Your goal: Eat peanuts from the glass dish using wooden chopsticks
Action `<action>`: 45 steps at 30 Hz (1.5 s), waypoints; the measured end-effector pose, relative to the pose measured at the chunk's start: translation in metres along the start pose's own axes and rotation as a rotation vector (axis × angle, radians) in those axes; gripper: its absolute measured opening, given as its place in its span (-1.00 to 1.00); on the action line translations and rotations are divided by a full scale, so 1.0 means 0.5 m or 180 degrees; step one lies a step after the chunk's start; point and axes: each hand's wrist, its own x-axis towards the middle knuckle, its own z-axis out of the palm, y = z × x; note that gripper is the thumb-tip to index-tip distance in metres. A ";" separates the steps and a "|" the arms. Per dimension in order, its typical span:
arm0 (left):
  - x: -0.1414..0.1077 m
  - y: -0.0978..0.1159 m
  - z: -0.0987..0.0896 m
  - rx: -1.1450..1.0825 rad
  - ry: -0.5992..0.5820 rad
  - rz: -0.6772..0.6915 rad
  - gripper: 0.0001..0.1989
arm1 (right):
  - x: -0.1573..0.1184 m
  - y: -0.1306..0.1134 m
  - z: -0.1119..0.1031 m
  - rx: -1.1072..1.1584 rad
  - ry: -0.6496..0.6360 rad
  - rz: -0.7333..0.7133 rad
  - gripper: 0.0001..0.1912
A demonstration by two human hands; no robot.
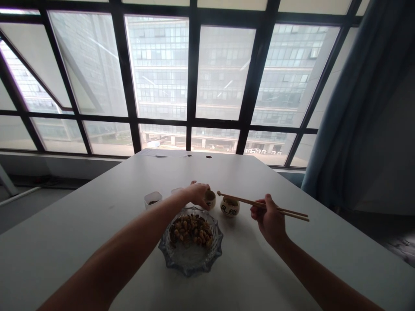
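Observation:
My left hand is closed around a small cream cup with dark writing, just behind the glass bowl. My right hand grips a pair of wooden chopsticks that point left, with a small nut-like piece at their tips. Under the chopsticks stands a second cream cup with dark characters, upright on the table. The scalloped glass bowl holds several nuts, mostly in its back half. My left forearm passes over the bowl's left rim.
On the white table, a white container with dark contents stands left of my left hand. Another pale container is partly hidden by my forearm. Papers lie at the far edge, before windows; a curtain hangs right.

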 end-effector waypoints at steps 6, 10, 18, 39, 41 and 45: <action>0.003 -0.001 0.027 0.0385 0.0434 0.0436 -0.29 | 0.011 0.008 -0.010 -0.0114 -0.0104 -0.0227 -0.47; 0.003 -0.002 0.032 0.0407 0.0495 0.0469 -0.29 | 0.002 0.012 -0.007 -0.0334 -0.0176 -0.0435 -0.45; -0.004 -0.001 0.019 0.0202 0.0397 0.0432 -0.26 | -0.047 0.029 0.007 -0.1789 -0.1395 -0.1501 -0.56; -0.253 -0.109 0.027 -0.0001 0.1961 -0.0259 -0.59 | -0.105 -0.039 0.053 -0.1875 -0.2102 -0.0664 -0.46; -0.291 -0.133 0.046 -0.0007 0.2225 -0.0431 -0.62 | -0.101 -0.046 0.054 -0.1809 -0.1868 -0.0720 -0.45; -0.338 -0.162 0.086 -0.0003 0.2600 -0.0647 -0.67 | -0.105 -0.060 0.060 -0.1898 -0.1842 -0.0782 -0.44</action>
